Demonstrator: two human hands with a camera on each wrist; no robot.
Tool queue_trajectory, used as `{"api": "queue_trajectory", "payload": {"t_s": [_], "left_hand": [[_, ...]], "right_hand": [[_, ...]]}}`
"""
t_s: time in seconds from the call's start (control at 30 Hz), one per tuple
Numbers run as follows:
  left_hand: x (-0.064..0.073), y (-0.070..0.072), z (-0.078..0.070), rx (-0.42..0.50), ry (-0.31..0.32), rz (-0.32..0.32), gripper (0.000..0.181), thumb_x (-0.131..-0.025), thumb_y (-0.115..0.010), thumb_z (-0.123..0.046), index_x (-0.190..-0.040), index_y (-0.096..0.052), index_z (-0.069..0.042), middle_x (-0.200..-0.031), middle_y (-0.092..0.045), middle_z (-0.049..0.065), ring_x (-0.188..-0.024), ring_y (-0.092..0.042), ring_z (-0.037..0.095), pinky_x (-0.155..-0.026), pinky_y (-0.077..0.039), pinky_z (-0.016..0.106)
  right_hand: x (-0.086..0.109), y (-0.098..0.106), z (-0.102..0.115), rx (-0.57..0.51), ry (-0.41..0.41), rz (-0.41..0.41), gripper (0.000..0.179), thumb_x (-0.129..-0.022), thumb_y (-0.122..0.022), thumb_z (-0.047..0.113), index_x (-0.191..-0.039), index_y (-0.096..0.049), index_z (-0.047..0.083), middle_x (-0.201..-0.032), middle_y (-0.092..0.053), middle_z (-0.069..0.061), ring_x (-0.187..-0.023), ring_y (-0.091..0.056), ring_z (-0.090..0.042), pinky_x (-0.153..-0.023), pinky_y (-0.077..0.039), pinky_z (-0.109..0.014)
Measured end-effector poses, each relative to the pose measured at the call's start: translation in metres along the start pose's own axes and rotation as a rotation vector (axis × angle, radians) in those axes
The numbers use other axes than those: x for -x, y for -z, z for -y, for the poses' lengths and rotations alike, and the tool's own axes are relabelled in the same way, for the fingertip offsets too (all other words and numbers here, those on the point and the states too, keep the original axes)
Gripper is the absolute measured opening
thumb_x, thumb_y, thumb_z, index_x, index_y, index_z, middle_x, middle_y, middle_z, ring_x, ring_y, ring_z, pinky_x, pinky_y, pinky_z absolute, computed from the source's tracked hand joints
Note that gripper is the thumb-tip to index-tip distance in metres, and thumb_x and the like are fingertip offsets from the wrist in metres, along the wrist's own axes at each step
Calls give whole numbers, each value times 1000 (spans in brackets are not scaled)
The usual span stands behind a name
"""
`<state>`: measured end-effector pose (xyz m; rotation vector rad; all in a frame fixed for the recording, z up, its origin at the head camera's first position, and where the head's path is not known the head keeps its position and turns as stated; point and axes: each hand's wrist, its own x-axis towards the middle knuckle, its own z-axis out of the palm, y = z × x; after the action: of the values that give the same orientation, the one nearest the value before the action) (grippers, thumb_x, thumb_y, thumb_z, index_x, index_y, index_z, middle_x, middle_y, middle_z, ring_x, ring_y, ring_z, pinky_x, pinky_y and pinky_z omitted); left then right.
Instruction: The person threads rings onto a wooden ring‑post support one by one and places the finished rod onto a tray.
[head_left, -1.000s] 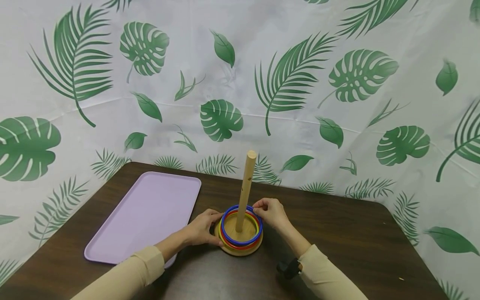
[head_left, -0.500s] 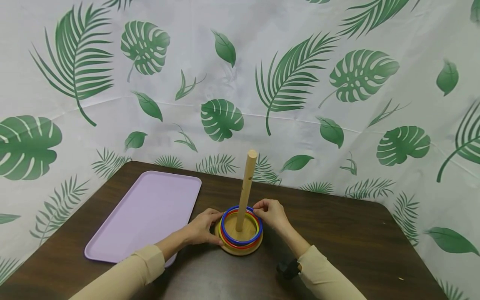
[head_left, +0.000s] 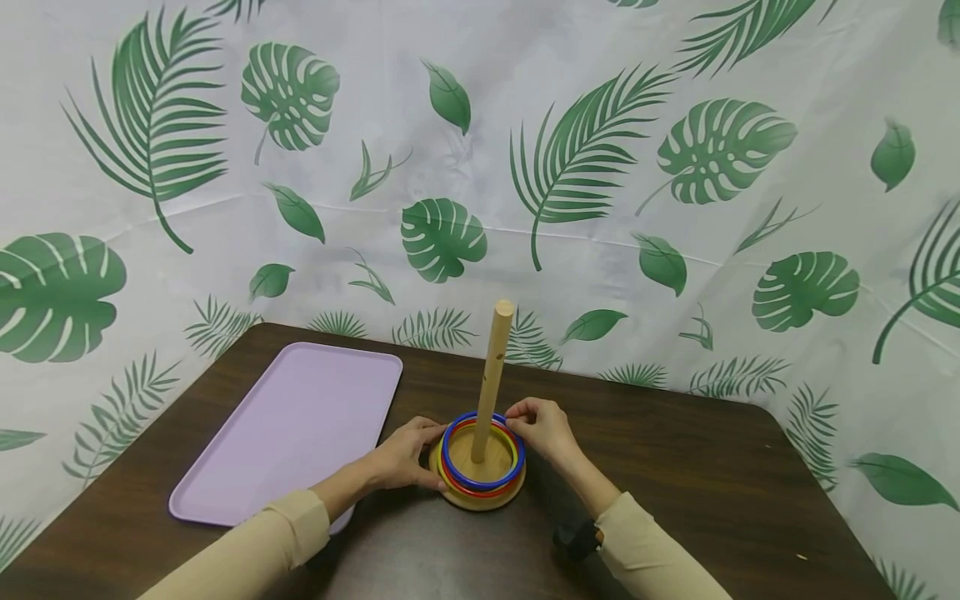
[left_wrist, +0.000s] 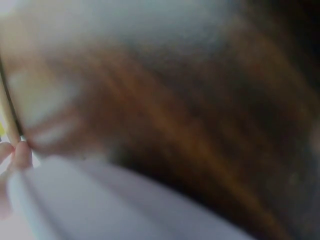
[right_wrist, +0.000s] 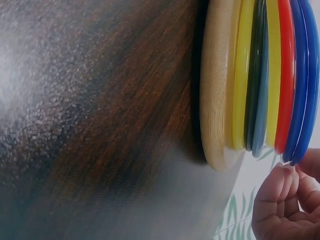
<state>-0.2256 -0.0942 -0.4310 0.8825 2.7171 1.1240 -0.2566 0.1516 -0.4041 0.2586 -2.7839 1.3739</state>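
Note:
In the head view, a wooden peg (head_left: 491,383) rises from a round wooden base (head_left: 480,505), with plastic rings stacked around it. From the base up, the right wrist view shows a yellow ring (right_wrist: 241,75), a dark green ring (right_wrist: 254,75), a grey-blue ring (right_wrist: 262,95), another yellow, a red ring (right_wrist: 285,75) and two blue rings (right_wrist: 301,75) on top. My left hand (head_left: 405,456) holds the left side of the base, thumb in front and fingers behind. My right hand (head_left: 543,427) pinches the blue rings' far right edge between thumb and fingertips.
A lilac tray (head_left: 300,425) lies left of the ring stand, partly behind my left forearm. The dark wooden table (head_left: 697,483) ends at a leaf-printed white cloth (head_left: 570,275) hung behind it. A dark band sits on my right wrist.

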Motion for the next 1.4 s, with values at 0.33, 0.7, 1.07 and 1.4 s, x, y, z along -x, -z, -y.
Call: {"api": "queue_trajectory", "payload": {"t_s": [0.33, 0.7, 1.07, 1.4], "left_hand": [[0, 1, -1, -2, -3, 10, 84, -66, -85, -27, -132, -47, 10, -122, -50, 21, -108, -52, 30, -92, -45, 44], [3, 17, -3, 5, -8, 18, 84, -68, -84, -25, -131, -45, 14, -124, -49, 27, -107, -55, 37, -90, -47, 46], [15, 41, 2, 19, -20, -8, 76, -71, -82, -17, -130, -45, 14, -123, -48, 29, -107, -54, 44, -89, -47, 49], [31, 70, 12, 57, 71, -116, 72, -74, -79, -16, -131, -46, 12, -125, -48, 28, -112, -51, 44, -94, -44, 49]], "right_hand": [[3, 6, 0, -33, 83, -75, 8, -81, -70, 2, -88, -67, 2, -74, -60, -4, -67, -51, -11, -58, -44, -20], [13, 17, 12, -228, 160, -94, 15, -85, -65, 0, -100, -65, -5, -86, -63, -14, -70, -57, -8, -62, -50, -18], [22, 19, 22, -307, 264, 86, 34, -87, -66, 8, -119, -59, -3, -112, -61, -23, -104, -59, -31, -86, -48, -22], [20, 10, 31, -341, 312, 107, 36, -83, -68, 3, -117, -58, -6, -111, -63, -23, -105, -60, -34, -86, -49, -24]]}}
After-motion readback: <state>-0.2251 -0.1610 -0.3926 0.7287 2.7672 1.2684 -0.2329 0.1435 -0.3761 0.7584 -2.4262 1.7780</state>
